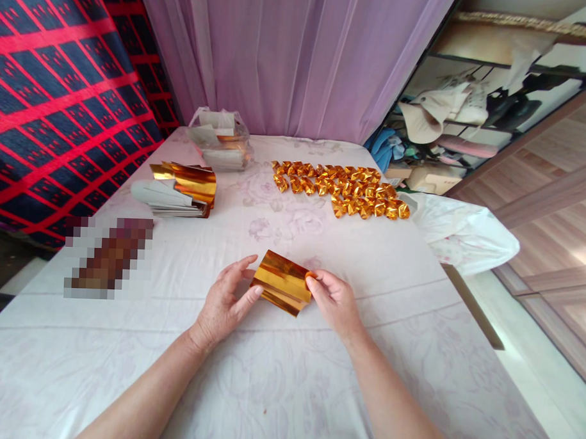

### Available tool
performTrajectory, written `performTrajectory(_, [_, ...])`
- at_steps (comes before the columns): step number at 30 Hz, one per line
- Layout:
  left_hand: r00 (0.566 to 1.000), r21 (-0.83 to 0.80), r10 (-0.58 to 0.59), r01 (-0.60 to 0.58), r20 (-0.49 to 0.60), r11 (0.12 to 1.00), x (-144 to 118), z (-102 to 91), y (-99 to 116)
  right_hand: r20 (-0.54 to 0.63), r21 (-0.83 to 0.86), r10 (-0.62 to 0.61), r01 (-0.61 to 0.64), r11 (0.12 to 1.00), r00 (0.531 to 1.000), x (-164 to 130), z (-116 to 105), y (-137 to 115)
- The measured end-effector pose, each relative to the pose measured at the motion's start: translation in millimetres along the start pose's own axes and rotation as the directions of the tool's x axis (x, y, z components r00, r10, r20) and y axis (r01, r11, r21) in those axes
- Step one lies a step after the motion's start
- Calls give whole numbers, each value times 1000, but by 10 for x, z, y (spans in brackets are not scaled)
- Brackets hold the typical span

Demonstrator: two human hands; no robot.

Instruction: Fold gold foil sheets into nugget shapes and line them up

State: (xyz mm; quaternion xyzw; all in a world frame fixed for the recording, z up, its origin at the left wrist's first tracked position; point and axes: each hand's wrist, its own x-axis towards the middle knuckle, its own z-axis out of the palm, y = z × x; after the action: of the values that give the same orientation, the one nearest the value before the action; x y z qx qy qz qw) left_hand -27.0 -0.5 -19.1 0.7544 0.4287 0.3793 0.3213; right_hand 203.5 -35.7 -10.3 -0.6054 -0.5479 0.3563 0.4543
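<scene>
Head view: left hand [221,305] and right hand [333,301] each hold a closed grip on opposite edges of a gold foil sheet [281,290], raised just off the surface [316,374] near its middle, likely for creasing; finished gold folds [342,188] lie in rows beyond, spare sheets [179,188] stacked left

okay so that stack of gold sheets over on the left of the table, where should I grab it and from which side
Probably take the stack of gold sheets by its near right corner, coming from the right with the right hand. The top foil curls upward there, leaving a lifted edge to pinch, while the white sheets fan out loosely toward the left. Both that hand and the left hand currently hold a gold sheet.
</scene>
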Motion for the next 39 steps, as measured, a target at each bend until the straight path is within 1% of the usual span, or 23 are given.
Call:
performTrajectory(3, [998, -116, -62, 62, 6, 991, -8, 34, -14, 20, 0, -1, 1, 1000, 1000, -9, 14, 17])
performTrajectory(6, [996, -173, -89, 89, 7, 981, -8, 55, -21, 43, -13, -2, 3, 1000, 999, -14, 26, 24])
performTrajectory(13, [988, -162, -151, 151, 10, 975, 6, 62, -4, 67, -61, -8, 12, 998, 998, -21, 22, 59])
performTrajectory(18, [987, -121, -158, 157, -4, 980, 5, 72, -8, 106, -5, -4, 5, 1000, 994, -33, 36, 90])
performTrajectory(20, [988, -85, -154, 152, -14, 985, 4, 77, -15, 96, -13, -21, 22, 1000, 995, -35, 50, 95])
performTrajectory(23, [993, 46, -106, 108, -43, 993, 9, 69, -18, 49, -71, -50, 53, 996, 998, -29, 61, 109])
performTrajectory(25, [999, 169, -22, 28, -37, 985, 20, 52, -9, 29, -98, -62, 64, 993, 998, -19, 55, 129])
performTrajectory(27, [998, 259, 59, -56, -1, 964, 32, 32, 3, 20, -120, -70, 72, 990, 997, -8, 38, 155])
performTrajectory(30, [993, 300, 111, -114, 30, 947, 44, 12, 9, 14, -143, -80, 82, 986, 997, 7, 6, 185])
performTrajectory(33, [991, 314, 130, -131, 24, 940, 43, 8, 4, -15, -170, -85, 82, 982, 996, 17, -6, 189])
performTrajectory(36, [983, 372, 180, -175, 21, 911, 29, 18, 22, -59, -176, -60, 48, 983, 996, 21, 10, 178])
performTrajectory(37, [978, 401, 202, -201, 41, 894, 21, 25, 36, -67, -174, -46, 34, 984, 997, 21, 18, 175])
performTrajectory(39, [964, 456, 235, -265, 122, 850, 5, 45, 69, -75, -179, -33, 19, 984, 997, 23, 31, 173])
